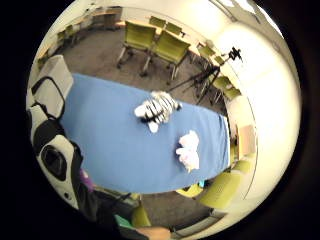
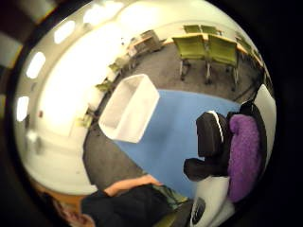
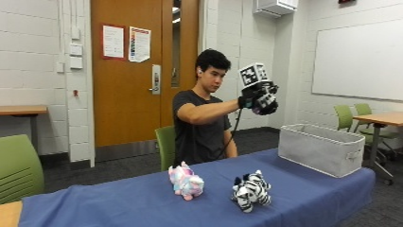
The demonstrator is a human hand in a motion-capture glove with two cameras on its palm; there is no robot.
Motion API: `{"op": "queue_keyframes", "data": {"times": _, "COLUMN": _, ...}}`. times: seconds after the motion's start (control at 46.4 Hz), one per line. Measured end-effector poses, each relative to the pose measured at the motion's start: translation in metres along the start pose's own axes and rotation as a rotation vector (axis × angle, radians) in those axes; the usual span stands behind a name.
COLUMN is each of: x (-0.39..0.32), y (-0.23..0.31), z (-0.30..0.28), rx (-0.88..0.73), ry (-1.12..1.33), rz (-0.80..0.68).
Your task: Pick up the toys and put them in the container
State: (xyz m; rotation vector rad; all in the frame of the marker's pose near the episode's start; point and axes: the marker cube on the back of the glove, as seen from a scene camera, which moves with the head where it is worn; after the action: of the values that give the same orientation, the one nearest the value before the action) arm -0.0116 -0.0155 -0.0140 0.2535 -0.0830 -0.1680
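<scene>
My gloved right hand is raised high above the table, roughly at head height, between the toys and the container. Its fingers curl round a purple plush toy, which barely shows in the outside view. A zebra plush stands on the blue tablecloth near the front edge. A pink and white plush stands just left of it. The grey fabric container sits open-topped at the table's right end, lower than my hand and to its right.
The person sits behind the table on a green chair. Another green chair is at the left, more chairs and a desk at the far right. A camera tripod stands beyond the table.
</scene>
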Motion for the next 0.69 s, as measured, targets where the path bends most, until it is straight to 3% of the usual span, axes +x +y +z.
{"op": "queue_keyframes", "data": {"times": 0.259, "x": -0.159, "y": -0.124, "z": 0.010, "rx": -0.001, "ry": -0.041, "rz": -0.187}}
{"op": "queue_keyframes", "data": {"times": 0.41, "x": -0.245, "y": -0.146, "z": 0.035, "rx": -0.026, "ry": -0.031, "rz": -0.305}}
{"op": "queue_keyframes", "data": {"times": 0.561, "x": -0.217, "y": -0.172, "z": 0.051, "rx": -0.069, "ry": -0.266, "rz": -0.206}}
{"op": "queue_keyframes", "data": {"times": 0.626, "x": -0.220, "y": -0.171, "z": 0.060, "rx": -0.074, "ry": -0.231, "rz": -0.278}}
{"op": "queue_keyframes", "data": {"times": 0.69, "x": -0.223, "y": -0.173, "z": 0.068, "rx": -0.093, "ry": -0.185, "rz": -0.241}}
